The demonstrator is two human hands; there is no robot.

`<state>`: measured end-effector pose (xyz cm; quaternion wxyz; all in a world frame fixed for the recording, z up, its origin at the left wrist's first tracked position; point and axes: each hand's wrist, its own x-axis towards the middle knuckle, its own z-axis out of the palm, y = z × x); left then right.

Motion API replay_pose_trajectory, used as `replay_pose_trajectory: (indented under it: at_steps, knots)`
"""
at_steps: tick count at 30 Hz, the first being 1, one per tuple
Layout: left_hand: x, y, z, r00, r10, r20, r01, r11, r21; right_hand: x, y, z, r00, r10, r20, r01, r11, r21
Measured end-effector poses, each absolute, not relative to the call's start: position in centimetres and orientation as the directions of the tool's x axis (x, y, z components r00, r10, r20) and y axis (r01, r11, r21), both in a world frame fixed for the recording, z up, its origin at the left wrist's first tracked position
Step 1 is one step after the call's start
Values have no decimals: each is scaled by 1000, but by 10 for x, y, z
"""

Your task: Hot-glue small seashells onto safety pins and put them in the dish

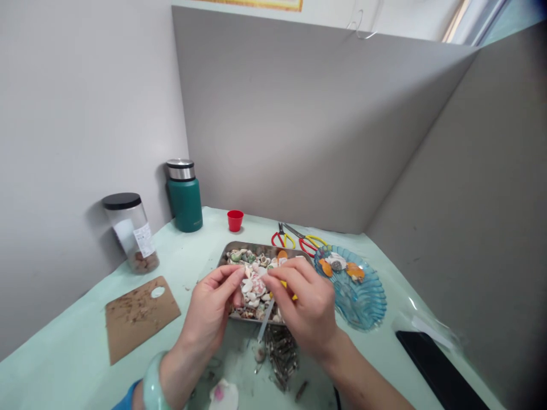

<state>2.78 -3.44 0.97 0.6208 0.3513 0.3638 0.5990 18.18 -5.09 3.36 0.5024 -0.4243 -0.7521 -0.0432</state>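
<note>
My left hand [213,299] is closed in a pinch, with a small pale shell [248,273] at the thumb and fingertip. Close beside it, my right hand [305,302] is pinched too; what its fingertips hold is too small to make out. Both hands are above a metal tray [228,247] full of shells [255,285]. A thin translucent strip [265,320] slants down over the tray's front edge beside my right hand. Below lies a heap of small metal clips or pins [282,356], with a small round shell-like piece [260,354] to its left.
A blue glass dish [361,302] holds orange and white shells, right of the tray. Behind are red-and-yellow-handled pliers [283,236], scissors [308,242] and a red cup [235,221]. Leftward stand a green bottle [186,202], jar [132,233] and cardboard [141,319]. A black phone-like slab [436,367] lies right.
</note>
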Motion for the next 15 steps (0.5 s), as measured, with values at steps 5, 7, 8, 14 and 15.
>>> replay_pose_trajectory:
  at_steps: [5, 7, 8, 14, 15]
  knots:
    - [28, -36, 11, 81, 996, -35, -492, 71, 867, 186, -42, 38, -79, 766, 638, 547, 568, -615]
    - [28, -36, 11, 98, 994, -39, -481, 81, 873, 187, -40, 39, -101, 802, 588, 480, 557, -678]
    - [28, -36, 11, 102, 994, -39, -476, 83, 876, 187, -39, 40, -116, 813, 570, 454, 554, -698]
    - [28, -34, 9, 113, 993, -39, -442, 86, 893, 189, -40, 41, -171, 843, 510, 427, 530, -733]
    - [28, -33, 9, 113, 993, -41, -426, 86, 901, 190, -40, 41, -172, 842, 512, 435, 531, -727]
